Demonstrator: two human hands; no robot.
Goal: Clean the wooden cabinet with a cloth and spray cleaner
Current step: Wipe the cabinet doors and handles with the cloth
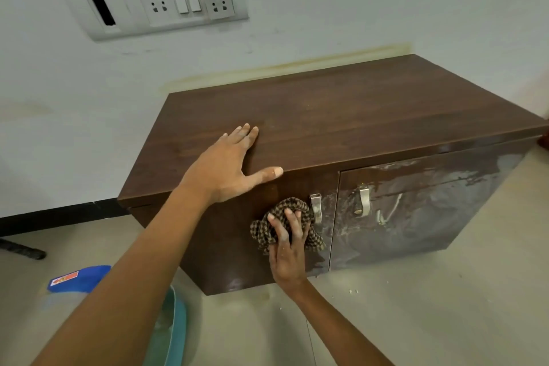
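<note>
A low dark wooden cabinet stands against the white wall, with two front doors and two metal handles. My left hand lies flat on its top near the front left edge, fingers straight and thumb over the edge. My right hand grips a bunched brown checked cloth and presses it against the left door, just left of that door's handle. The right door is smeared with whitish streaks. A blue bottle cap with a red label shows at the lower left, partly behind my left arm.
A switch and socket panel is on the wall above the cabinet. A teal tub rim sits on the beige floor near my left arm. A black skirting strip runs along the wall at left.
</note>
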